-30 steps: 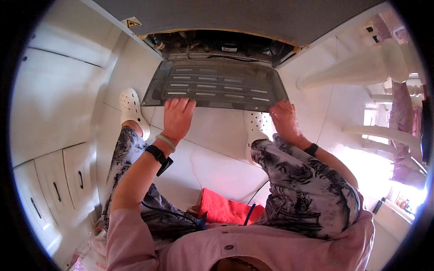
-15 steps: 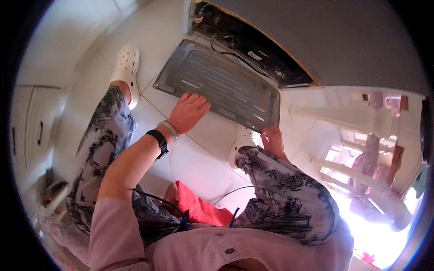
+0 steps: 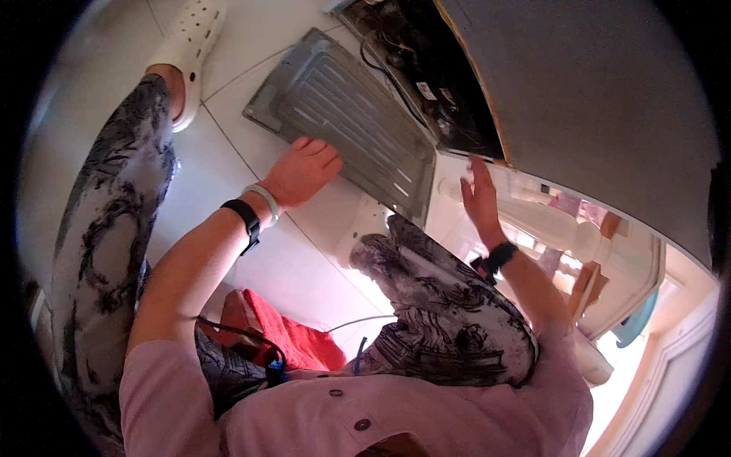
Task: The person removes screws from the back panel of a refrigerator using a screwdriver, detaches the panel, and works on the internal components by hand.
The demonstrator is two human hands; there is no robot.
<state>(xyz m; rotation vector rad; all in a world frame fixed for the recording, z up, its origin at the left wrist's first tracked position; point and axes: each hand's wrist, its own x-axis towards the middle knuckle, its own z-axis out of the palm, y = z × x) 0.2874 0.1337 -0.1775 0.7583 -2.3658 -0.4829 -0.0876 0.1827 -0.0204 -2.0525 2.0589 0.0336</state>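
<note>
A grey ribbed metal panel lies at a slant between my feet, its far edge beside the opening in a large grey cabinet-like appliance. My left hand is closed at the panel's near edge, with fingertips over the rim and the thumb side hidden. Off the panel's right end, my right hand is raised with fingers stretched out and holds nothing. It is nearest the lower corner of the dark opening, where a black cable and dusty parts show.
White floor tiles surround the panel. My left shoe is at the upper left, and my right leg bends close to the panel. A red cloth lies below me. White turned furniture legs stand at the right.
My right hand has let go of the panel's right corner and risen toward the appliance's opening. My left hand stays at the near edge. The whole view has turned and shifted.
</note>
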